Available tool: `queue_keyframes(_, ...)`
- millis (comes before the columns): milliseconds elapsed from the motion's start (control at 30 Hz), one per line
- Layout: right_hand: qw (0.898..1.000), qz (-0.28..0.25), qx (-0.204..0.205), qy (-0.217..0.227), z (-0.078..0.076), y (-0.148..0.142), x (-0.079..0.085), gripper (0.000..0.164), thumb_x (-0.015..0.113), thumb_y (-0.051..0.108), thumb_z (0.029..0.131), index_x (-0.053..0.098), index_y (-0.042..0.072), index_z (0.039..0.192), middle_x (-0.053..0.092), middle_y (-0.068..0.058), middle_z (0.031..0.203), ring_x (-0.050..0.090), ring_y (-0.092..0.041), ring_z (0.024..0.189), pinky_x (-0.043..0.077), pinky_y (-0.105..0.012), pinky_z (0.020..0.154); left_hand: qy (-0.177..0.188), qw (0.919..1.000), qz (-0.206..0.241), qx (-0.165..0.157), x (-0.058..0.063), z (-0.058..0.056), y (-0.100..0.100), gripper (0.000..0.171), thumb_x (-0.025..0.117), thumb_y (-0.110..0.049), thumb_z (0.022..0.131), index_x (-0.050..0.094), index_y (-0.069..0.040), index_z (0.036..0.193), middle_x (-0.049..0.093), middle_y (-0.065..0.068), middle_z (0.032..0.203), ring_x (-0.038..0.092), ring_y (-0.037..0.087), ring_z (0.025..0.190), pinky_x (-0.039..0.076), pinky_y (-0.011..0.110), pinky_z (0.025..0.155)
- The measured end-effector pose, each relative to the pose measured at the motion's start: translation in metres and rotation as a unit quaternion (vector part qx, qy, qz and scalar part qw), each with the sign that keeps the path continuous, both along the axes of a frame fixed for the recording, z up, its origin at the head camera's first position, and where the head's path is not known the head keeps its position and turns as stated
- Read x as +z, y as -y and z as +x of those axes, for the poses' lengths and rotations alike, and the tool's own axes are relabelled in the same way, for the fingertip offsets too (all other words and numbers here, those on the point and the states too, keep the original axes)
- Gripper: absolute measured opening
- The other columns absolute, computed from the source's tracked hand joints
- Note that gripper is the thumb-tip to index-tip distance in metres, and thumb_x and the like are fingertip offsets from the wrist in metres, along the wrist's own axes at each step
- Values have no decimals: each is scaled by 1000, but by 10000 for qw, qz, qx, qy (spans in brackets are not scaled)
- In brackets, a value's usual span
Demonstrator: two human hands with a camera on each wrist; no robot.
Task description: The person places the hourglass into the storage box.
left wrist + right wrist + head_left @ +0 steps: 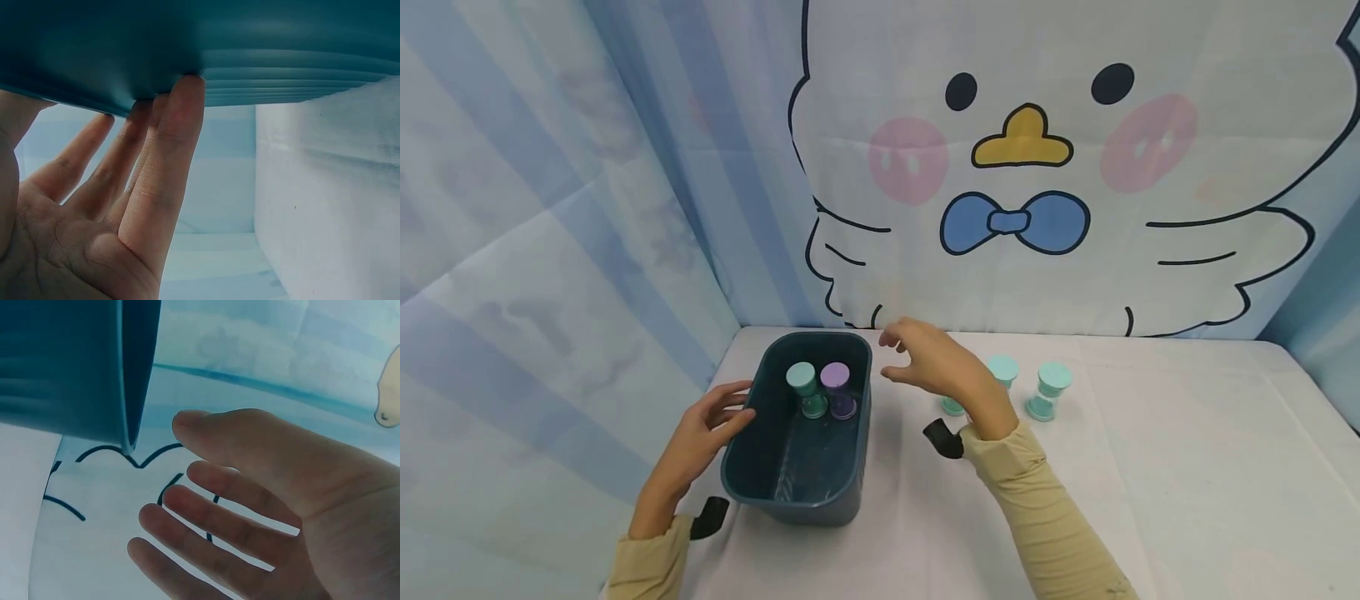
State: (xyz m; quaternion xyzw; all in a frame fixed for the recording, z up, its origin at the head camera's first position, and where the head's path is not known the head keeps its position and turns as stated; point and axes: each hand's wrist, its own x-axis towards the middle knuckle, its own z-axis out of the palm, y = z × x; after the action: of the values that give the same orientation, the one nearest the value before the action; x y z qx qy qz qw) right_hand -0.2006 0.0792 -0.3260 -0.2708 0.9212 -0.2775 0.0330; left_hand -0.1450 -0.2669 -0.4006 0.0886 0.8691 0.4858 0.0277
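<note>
A dark teal bin (842, 500) stands on the table, with a green hourglass timer (803, 377) and a purple hourglass timer (837, 379) upright inside it. My left hand (703, 433) rests its extended fingertips against the bin's left side; the left wrist view shows these fingers (162, 169) touching the outer wall. Just right of the bin's far right corner, my right hand (936, 362) hovers with spread fingers and holds nothing. Close to that wrist are a mint hourglass timer (1048, 390) and another mint cap (1003, 367), partly hidden by the arm. A mint base (952, 407) shows below the hand.
A white cloth covers the table (1195, 467). Behind it hangs a backdrop (1037, 283) printed with a cartoon bird, and a blue-and-white curtain (550, 250) runs along the left side, close to my left arm.
</note>
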Motion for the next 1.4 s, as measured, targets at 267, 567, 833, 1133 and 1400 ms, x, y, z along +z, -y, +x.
queue_keyframes(267, 9996, 14, -248, -118, 9, -16, 0, 36, 75, 16, 89, 64, 2, 120, 63, -12, 118, 61, -29, 111, 52, -42, 95, 0, 10000, 26, -19, 1, -5, 0, 54, 60, -29, 100, 43, -12, 149, 50, 21, 144, 52, 41, 128, 46, 59, 102)
queue_keyframes(567, 9993, 15, -353, -137, 21, -34, -5, 36, 75, 15, 89, 63, 1, 119, 63, -11, 118, 61, -29, 110, 52, -43, 95, 31, 10000, 58, -27, 1, -6, -1, 54, 60, -29, 100, 44, -11, 148, 51, 21, 143, 53, 40, 128, 46, 58, 103)
queue_keyframes(833, 9988, 64, -479, -115, 28, -50, -18, 33, 75, 14, 88, 64, 1, 118, 64, -11, 115, 62, -29, 107, 53, -44, 93, 68, 10000, 47, -13, -1, -3, 0, 55, 60, -29, 100, 43, -11, 149, 50, 20, 144, 52, 41, 129, 44, 60, 103)
queue_keyframes(1133, 9979, -41, -643, -4, 35, -67, -31, 35, 75, 12, 88, 64, -2, 117, 65, -14, 114, 62, -33, 107, 53, -47, 92, 24, 10000, 37, -15, -2, -2, 0, 54, 60, -28, 100, 43, -11, 149, 50, 21, 144, 52, 41, 129, 45, 59, 102)
queue_keyframes(1400, 9970, -261, -716, -113, 41, -81, -41, 30, 74, 12, 87, 66, 1, 114, 66, -10, 111, 62, -28, 104, 53, -45, 89, -4, 10000, 41, -1, -2, -1, 1, 53, 60, -28, 101, 43, -11, 148, 50, 20, 145, 52, 39, 129, 46, 58, 102)
